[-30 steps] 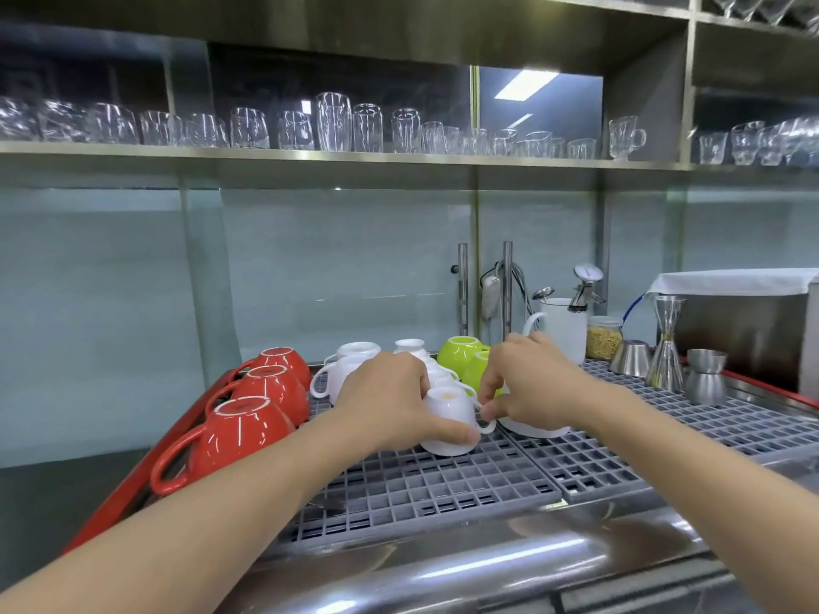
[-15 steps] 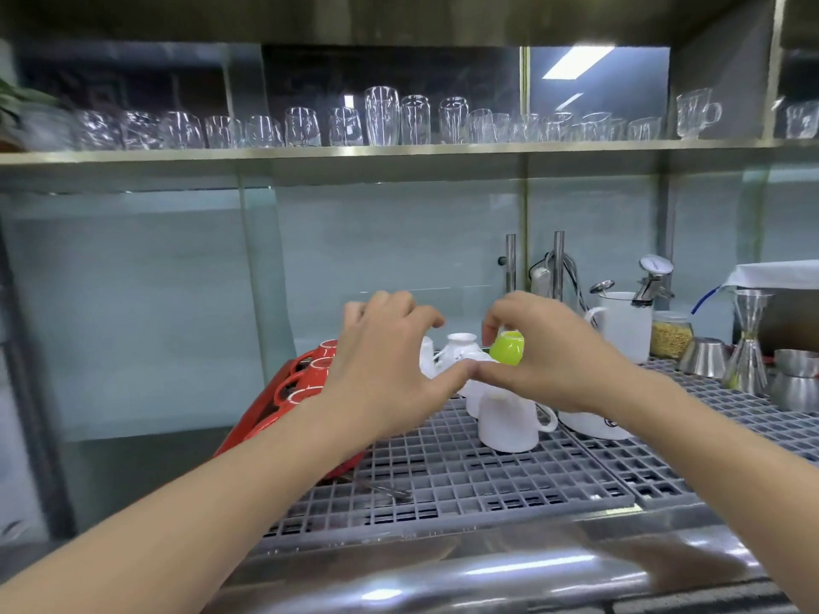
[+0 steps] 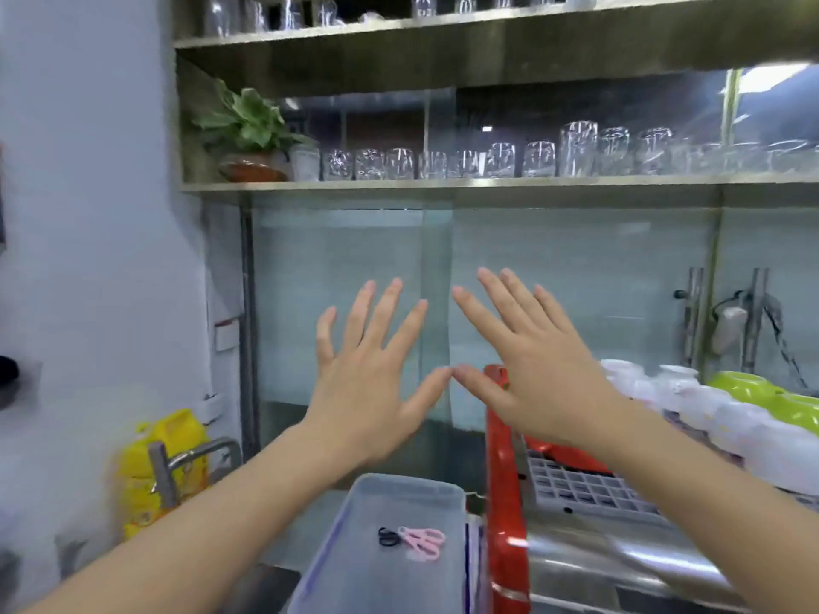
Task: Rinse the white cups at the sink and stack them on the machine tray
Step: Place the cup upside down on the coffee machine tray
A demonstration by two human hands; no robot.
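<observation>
Scissors [image 3: 421,541] in lidded plastic box [image 3: 390,565].

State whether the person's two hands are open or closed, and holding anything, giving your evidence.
Open and empty: left hand and right hand show spread fingers, with nothing gripped.

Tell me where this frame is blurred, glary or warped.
Head view: motion blur smears the white cups and the yellow package; both open hands, left hand and right hand, stay fairly sharp; glare streaks the steel machine front; wide-angle distortion tilts the shelf.
</observation>
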